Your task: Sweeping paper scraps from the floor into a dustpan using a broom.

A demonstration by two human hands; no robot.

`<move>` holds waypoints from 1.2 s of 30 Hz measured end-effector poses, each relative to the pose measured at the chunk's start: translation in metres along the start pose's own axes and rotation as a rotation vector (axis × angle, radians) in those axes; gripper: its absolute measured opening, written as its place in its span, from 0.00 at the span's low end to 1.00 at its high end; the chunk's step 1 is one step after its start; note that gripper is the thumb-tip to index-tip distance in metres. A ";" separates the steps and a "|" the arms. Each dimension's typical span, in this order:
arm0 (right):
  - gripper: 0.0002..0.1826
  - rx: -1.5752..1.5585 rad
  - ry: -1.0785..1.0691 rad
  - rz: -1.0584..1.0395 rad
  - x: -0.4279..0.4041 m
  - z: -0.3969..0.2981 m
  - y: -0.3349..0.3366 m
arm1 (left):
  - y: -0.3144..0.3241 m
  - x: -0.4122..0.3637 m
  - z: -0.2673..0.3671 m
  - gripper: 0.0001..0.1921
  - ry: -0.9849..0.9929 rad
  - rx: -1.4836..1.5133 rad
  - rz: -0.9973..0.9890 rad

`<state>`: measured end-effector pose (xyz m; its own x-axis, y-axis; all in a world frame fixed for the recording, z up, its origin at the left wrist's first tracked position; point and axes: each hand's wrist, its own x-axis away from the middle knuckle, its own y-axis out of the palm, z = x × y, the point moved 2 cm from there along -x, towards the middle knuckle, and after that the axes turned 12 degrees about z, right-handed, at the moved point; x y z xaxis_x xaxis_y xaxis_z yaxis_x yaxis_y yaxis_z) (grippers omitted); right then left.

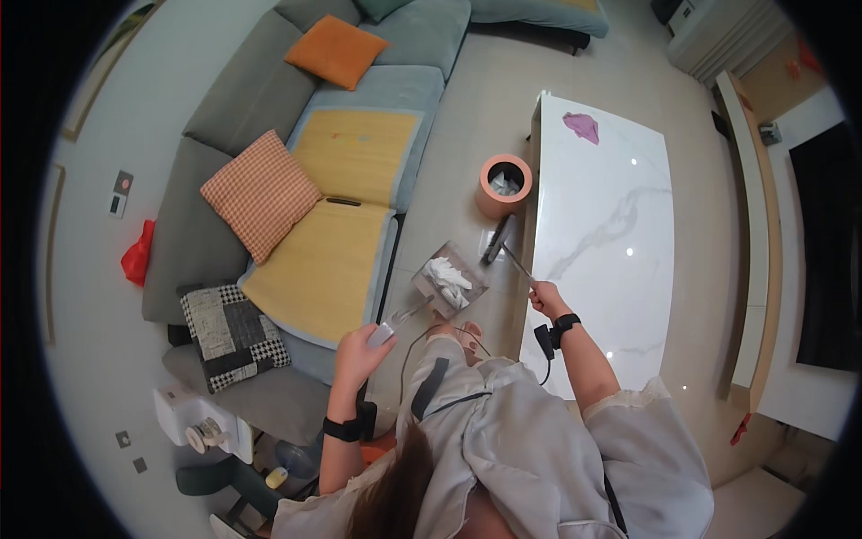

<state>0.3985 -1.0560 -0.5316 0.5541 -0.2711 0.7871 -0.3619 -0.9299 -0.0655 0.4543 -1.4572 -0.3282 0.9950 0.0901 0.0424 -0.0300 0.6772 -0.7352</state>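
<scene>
My left hand (363, 357) grips the handle of a long-handled dustpan (479, 275), whose pan is in front of my feet. Crumpled white tissues (447, 277) lie in the pan. In my right hand (547, 299) is the stick of a broom (499, 240), its dark bristle head just to the right of the pan. Beyond the broom head stands a round pink trash bin (497, 205) with a dark inner opening. More crumpled white paper (504, 184) shows inside it.
Along the left runs a grey sofa (397, 44) with yellow mats (323, 269) and several cushions. To the right is a white marble-patterned coffee table (606, 229) with a purple cloth (582, 127) on it. A thin cable (404, 367) hangs near my legs.
</scene>
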 end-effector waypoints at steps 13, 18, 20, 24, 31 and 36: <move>0.05 -0.355 0.360 0.041 -0.062 -0.074 0.022 | 0.020 -0.186 0.031 0.15 0.105 0.123 -0.130; 0.04 -0.539 0.558 0.038 -0.079 -0.104 0.020 | 0.003 -0.247 0.041 0.14 0.093 0.039 -0.202; 0.01 -0.579 0.647 0.121 -0.089 -0.117 0.023 | 0.000 -0.269 0.043 0.14 0.099 0.022 -0.230; 0.06 -0.594 0.712 -0.030 -0.110 -0.115 0.014 | 0.008 -0.299 0.052 0.13 0.108 -0.015 -0.279; 0.12 -0.314 0.562 -0.058 -0.122 -0.166 0.033 | 0.021 -0.319 0.058 0.14 0.108 -0.027 -0.246; 0.12 -0.561 0.759 -0.078 -0.142 -0.199 0.046 | 0.024 -0.314 0.064 0.14 0.012 -0.011 -0.191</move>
<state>0.1541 -1.0108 -0.5238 0.0275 0.2046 0.9785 -0.7614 -0.6299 0.1531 0.1348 -1.4220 -0.3158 0.9836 -0.0488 0.1739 0.1610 0.6734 -0.7216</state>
